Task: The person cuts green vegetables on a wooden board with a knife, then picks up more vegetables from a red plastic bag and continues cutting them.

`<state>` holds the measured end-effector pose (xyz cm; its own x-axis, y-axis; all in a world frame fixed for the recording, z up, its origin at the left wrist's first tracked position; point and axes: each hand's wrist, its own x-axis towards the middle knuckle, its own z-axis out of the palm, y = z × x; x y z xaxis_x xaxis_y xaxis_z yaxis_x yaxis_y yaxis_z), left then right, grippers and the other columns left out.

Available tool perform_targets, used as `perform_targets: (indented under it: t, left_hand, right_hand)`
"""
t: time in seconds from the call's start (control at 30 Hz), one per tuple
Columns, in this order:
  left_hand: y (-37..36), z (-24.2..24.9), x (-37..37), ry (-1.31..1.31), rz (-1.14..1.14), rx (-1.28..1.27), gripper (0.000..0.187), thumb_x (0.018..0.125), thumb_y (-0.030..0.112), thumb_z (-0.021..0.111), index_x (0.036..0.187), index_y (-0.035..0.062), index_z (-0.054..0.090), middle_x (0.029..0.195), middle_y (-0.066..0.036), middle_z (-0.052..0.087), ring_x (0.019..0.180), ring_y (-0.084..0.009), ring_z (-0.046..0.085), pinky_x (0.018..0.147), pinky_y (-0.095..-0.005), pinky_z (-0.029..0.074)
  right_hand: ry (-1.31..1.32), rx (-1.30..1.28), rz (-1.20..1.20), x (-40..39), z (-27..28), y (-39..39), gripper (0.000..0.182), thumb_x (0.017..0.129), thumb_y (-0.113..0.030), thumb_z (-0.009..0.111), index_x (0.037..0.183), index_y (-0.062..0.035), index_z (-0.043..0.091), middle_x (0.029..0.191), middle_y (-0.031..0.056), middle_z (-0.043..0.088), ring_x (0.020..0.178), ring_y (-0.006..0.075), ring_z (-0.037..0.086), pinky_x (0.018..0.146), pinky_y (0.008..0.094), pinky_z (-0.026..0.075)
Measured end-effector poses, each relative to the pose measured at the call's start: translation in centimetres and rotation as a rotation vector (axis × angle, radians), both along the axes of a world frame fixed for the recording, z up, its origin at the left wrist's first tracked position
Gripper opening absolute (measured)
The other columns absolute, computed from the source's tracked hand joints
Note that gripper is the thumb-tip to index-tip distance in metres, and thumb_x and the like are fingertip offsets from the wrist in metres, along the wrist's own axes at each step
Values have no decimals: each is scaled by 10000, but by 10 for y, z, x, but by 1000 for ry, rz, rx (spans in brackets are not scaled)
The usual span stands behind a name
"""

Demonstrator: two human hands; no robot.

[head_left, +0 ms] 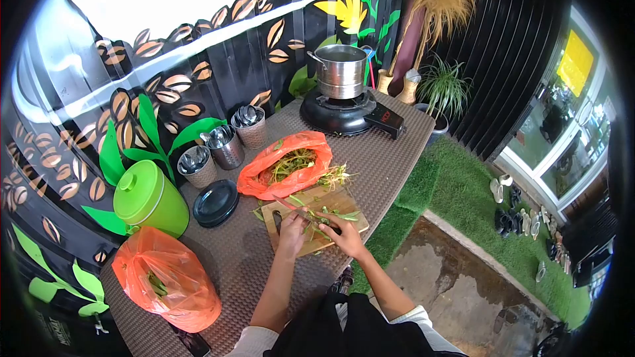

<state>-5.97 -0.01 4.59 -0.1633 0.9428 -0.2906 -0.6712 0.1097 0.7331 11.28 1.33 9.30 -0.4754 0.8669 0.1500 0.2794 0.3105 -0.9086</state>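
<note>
A wooden cutting board (272,220) lies near the table's edge, with cut green leaves and stems (348,215) on it. Over the board, my left hand (293,227) is closed around some green stems. My right hand (344,235) grips a knife (286,203); its dark handle is partly hidden by the fingers. The blade points left across the stems, close to my left fingers, and looks reddish. Just beyond the board, an orange plastic bag (251,179) lies open, full of leafy greens (291,165). Pale stem ends (337,176) stick out beside it.
A steel pot (340,79) stands on a black burner (331,116) at the table's far end. Along the wall are cutlery cups (227,147), black plates (215,203) and a green lidded bucket (151,199). Another orange bag (165,281) stands at the left.
</note>
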Motion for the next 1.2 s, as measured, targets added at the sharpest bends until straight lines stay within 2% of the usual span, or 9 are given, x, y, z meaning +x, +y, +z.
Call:
perform_targets:
  t: [0.07, 0.17, 0.23, 0.43, 0.53, 0.77, 0.97, 1.03, 1.2]
  left_hand:
    - [1, -5, 0, -36, -35, 29, 224, 924, 185, 558, 1126, 92, 585, 1027, 8, 594, 913, -126, 531, 856, -297, 414]
    - [1, -10, -1, 1, -45, 47, 240, 927, 201, 556, 1147, 110, 581, 1041, 16, 585, 917, -122, 520, 862, -294, 405]
    - [0, -11, -2, -93, -96, 94, 257, 931, 191, 545, 1167, 93, 573, 1034, 10, 587, 959, -119, 511, 856, -288, 418]
    - [0, -6, 0, -120, -84, 9, 209, 928, 148, 528, 1114, 64, 572, 1021, -25, 593, 971, -140, 540, 822, -282, 461]
    - [-1, -7, -2, -96, -105, 38, 205, 926, 137, 524, 1106, 52, 574, 996, -35, 600, 954, -150, 550, 842, -292, 459]
    - [1, -15, -6, -81, -110, 131, 164, 905, 92, 534, 1050, 35, 587, 1027, -67, 606, 962, -148, 552, 851, -291, 458]
    - [0, -20, -4, -26, -113, 120, 153, 902, 71, 527, 1030, 15, 589, 1024, -72, 611, 958, -162, 563, 846, -294, 464]
    - [6, -30, -5, -141, -163, 146, 157, 909, 64, 511, 1037, 8, 580, 1009, -74, 615, 920, -170, 588, 810, -298, 490]
    - [8, -30, 2, -194, -141, 116, 163, 926, 75, 490, 1052, 10, 570, 996, -74, 618, 880, -171, 611, 771, -310, 518]
  right_hand:
    - [-68, 27, 6, 0, -3, 0, 394, 904, -253, 582, 1263, -98, 539, 879, 90, 645, 701, 104, 533, 684, 277, 457]
    - [44, 129, -20, -2, -13, 1, 410, 898, -258, 589, 1270, -94, 537, 996, 125, 646, 759, 109, 540, 731, 274, 458]
    - [-79, -44, -14, 0, -4, -1, 442, 883, -394, 568, 1256, -159, 552, 1130, 145, 626, 1034, 260, 615, 889, 336, 451]
    - [140, -137, 56, -1, -6, 0, 433, 892, -331, 578, 1250, -89, 549, 1210, 122, 596, 1113, 219, 573, 954, 327, 412]
    - [143, -14, 37, -4, -14, 1, 417, 897, -314, 574, 1239, -78, 556, 1216, 119, 592, 1123, 218, 565, 966, 325, 403]
    - [140, -84, 105, 1, -11, 7, 426, 889, -332, 581, 1225, -71, 564, 1205, 118, 599, 1107, 229, 575, 959, 330, 411]
    - [-29, 62, 25, 5, 4, 5, 434, 857, -378, 610, 1212, -131, 584, 1076, 162, 643, 1001, 304, 620, 877, 345, 462]
    - [-137, 46, -21, 4, 6, 3, 423, 851, -383, 615, 1202, -148, 592, 1063, 168, 642, 988, 321, 617, 854, 351, 471]
    - [-42, 160, -113, -3, -4, -2, 426, 847, -393, 618, 1189, -140, 600, 1022, 150, 659, 932, 307, 640, 813, 361, 487]
